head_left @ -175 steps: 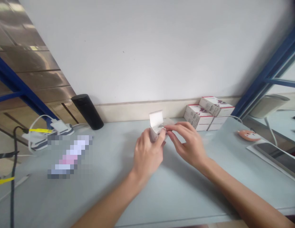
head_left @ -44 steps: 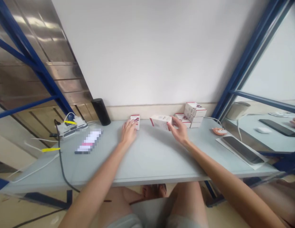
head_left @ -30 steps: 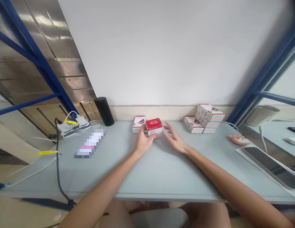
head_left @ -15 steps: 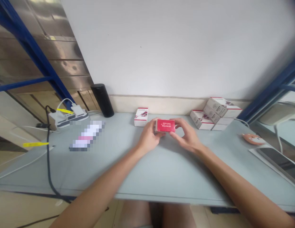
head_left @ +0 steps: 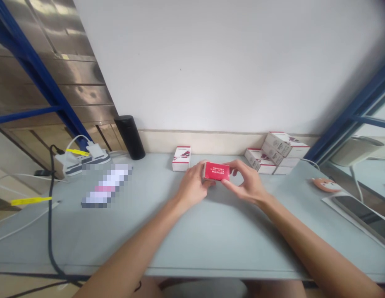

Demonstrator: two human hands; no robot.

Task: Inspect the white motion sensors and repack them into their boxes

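Note:
Between my two hands, above the table, is a small cardboard box [head_left: 216, 171] whose red side reads "DETECTOR" upside down. My left hand [head_left: 194, 182] is closed on the box's left end, fingers partly hidden behind and under it. At the right end, my right hand [head_left: 243, 182] pinches the box with thumb in front and fingers behind. A similar white and red box [head_left: 181, 159] lies on the table just beyond my left hand. Beyond my right hand, several more such boxes [head_left: 274, 155] are stacked against the wall.
A black cylinder [head_left: 130, 137] stands at the back left, near a white power strip [head_left: 87, 159] with cables. A pixelated phone-like object [head_left: 107, 186] lies on the left of the table [head_left: 180, 244]. On the right are an orange animal-faced item [head_left: 326, 184] and a dark flat device [head_left: 362, 215].
The camera view has shifted slightly. Both hands keep hold of the box, which is tilted a little more, its right end lower in the picture.

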